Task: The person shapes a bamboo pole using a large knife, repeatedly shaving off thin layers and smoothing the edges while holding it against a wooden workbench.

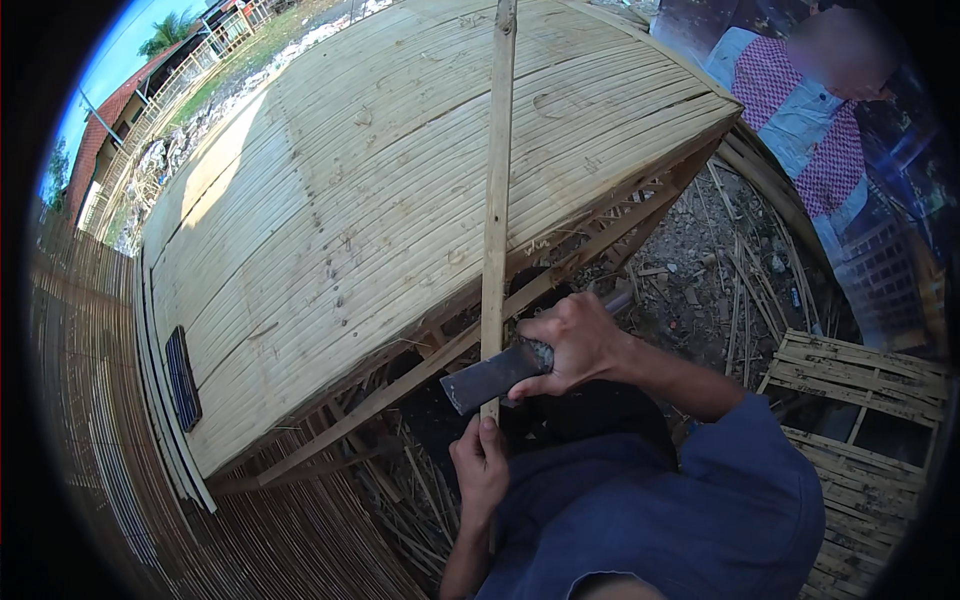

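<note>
A long, narrow bamboo strip runs from my body up across the woven bamboo tabletop. My left hand pinches its near end, thumb on top. Above it, my right hand is closed around a broad-bladed cutting tool. The dark, square-ended blade lies across the strip just beyond my left fingers, pointing left and slightly down. The tool's grip is mostly covered by my right hand, and a part of it seems to stick out behind.
A dark oblong object lies at the tabletop's left edge. Slatted bamboo panels stand at left and lower right. Bamboo scraps litter the ground. At upper right is a figure in patterned clothing, possibly printed on a sheet.
</note>
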`<state>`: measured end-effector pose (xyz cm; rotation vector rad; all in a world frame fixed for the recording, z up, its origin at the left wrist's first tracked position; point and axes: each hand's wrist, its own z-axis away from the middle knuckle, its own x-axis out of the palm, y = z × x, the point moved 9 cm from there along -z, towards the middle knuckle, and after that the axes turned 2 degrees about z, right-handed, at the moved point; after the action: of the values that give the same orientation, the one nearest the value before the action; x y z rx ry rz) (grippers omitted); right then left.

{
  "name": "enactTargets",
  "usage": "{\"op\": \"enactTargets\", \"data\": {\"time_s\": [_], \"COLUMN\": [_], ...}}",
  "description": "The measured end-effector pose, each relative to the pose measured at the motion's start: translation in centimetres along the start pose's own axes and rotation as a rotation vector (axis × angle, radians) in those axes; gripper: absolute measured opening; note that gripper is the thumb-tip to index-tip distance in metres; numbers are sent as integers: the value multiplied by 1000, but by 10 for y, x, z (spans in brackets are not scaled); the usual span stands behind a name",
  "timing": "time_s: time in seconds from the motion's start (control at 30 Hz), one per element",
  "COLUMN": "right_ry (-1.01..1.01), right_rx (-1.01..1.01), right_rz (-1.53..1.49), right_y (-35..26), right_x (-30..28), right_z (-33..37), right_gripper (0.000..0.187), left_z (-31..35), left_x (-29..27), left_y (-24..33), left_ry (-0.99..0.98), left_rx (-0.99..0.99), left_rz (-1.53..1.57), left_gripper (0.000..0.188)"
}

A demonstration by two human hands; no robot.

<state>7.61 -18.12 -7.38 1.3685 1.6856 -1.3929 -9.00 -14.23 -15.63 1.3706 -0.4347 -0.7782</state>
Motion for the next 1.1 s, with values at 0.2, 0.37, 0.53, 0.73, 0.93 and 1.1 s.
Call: {"op": "enactTargets", "data": {"time_s": [0.2,0.37,0.53,0.73,0.93,1.1], "right_ry": [-121,-75,46,-225,-120,-140], "right_rx": [-43,15,163,-56,-8,133], "right_rz": [-40,-23,-49,3,-14,-54], "right_y": [-21,-12,29,-12,-4,20], "right_x": [20,11,-9,15,7,1], "right_z": [13,10,-3,1,2,-5], "right_gripper": [68,71,74,71,72,76], "left_z": [4,7,6,6,10,11], "left_x": [-2,7,2,-1,3,5], "left_y": [3,-10,-8,-12,-7,-11], "left_ry": [188,37,23,41,23,8], "left_rx": [173,7,-12,40,29,-2], "left_rz": [71,55,38,-3,4,15], "left_gripper": [42,43,44,42,40,40]}}
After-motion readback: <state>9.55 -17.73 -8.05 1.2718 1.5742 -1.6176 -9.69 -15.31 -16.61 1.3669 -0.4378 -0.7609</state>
